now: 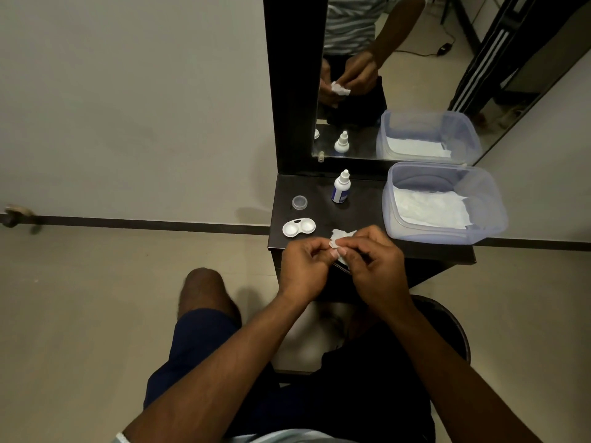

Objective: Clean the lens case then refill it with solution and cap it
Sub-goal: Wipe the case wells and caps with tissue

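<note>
A white two-well lens case (299, 227) lies uncapped on the dark table (361, 206), near its front left corner. One clear round cap (299, 202) rests behind it. The white solution bottle (341, 187) with a blue label stands upright further back. My left hand (305, 266) and my right hand (372, 263) meet over the table's front edge, both pinching a small crumpled white tissue (340, 236). Whether a second cap sits inside the tissue is hidden by my fingers.
A clear plastic tub (494, 199) holding white tissues fills the table's right side. A mirror (399, 75) in a dark frame rises behind the table and reflects my hands. My knees and a dark round stool (447, 321) are below.
</note>
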